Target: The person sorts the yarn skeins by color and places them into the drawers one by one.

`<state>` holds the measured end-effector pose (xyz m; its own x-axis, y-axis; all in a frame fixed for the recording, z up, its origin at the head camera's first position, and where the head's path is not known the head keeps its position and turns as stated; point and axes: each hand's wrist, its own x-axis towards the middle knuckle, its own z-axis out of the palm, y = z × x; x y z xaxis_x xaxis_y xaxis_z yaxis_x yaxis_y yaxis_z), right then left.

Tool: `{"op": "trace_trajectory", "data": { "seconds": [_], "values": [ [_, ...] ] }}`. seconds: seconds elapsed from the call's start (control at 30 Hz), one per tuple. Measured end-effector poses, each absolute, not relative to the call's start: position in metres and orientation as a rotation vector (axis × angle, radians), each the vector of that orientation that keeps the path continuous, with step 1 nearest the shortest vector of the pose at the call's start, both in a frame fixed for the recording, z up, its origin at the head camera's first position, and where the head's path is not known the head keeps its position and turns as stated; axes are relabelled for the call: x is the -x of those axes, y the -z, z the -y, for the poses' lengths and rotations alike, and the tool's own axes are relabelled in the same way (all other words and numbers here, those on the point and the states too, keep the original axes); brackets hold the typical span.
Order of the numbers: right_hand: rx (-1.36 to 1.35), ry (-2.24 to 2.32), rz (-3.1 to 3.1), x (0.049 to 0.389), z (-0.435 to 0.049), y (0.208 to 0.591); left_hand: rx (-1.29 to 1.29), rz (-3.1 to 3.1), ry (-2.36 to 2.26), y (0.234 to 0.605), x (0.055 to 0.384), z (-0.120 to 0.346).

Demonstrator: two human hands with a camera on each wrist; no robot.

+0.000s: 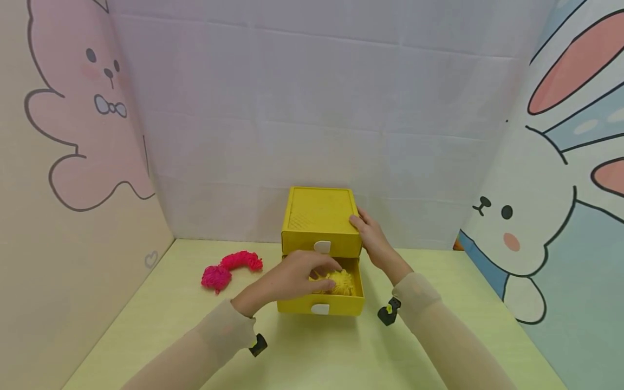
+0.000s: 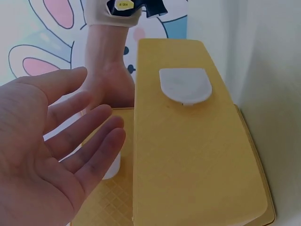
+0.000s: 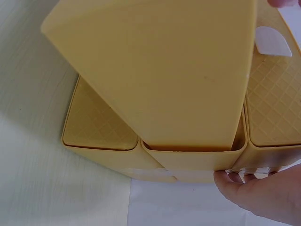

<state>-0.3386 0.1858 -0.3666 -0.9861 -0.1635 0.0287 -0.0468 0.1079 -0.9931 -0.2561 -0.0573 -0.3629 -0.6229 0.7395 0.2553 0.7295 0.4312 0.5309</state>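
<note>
Yarn (image 1: 344, 283) of yellow colour lies in the drawer (image 1: 298, 306) pulled to near side, under the left hand (image 1: 298, 275), its grip loosely spread, while the right hand (image 1: 376, 241) clasps the cabinet's (image 1: 322, 208) right edge, probably for steadying.

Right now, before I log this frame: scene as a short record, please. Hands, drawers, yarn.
Cabinet: yellow, three drawers, on table
Open drawer: the middle one, pulled out
Other drawers: top and bottom shut
Yellow yarn: bundled inside the open drawer
Pink yarn: two bundles, magenta and red-pink, on the table left of the cabinet
Left hand: over the open drawer, fingers relaxed; contact with yarn unclear
Right hand: resting against the cabinet's right side, thumb on the top edge
</note>
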Motion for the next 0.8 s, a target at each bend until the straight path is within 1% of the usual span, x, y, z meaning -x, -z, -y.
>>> {"op": "trace_trajectory", "data": {
  "seconds": [0.3,0.53,0.8],
  "values": [
    [0.198,2.024,-2.284,0.336,-0.185,0.365,-1.263,-2.463,-1.258,0.372,0.237,0.063],
    [0.207,2.042,-2.271,0.337,-0.186,0.367,-1.075,-2.341,-1.412,0.384,0.223,0.070],
    [0.219,2.038,-2.281,0.336,-0.185,0.366,-0.934,-1.967,-1.595,0.402,0.214,0.077]
  ]
}}
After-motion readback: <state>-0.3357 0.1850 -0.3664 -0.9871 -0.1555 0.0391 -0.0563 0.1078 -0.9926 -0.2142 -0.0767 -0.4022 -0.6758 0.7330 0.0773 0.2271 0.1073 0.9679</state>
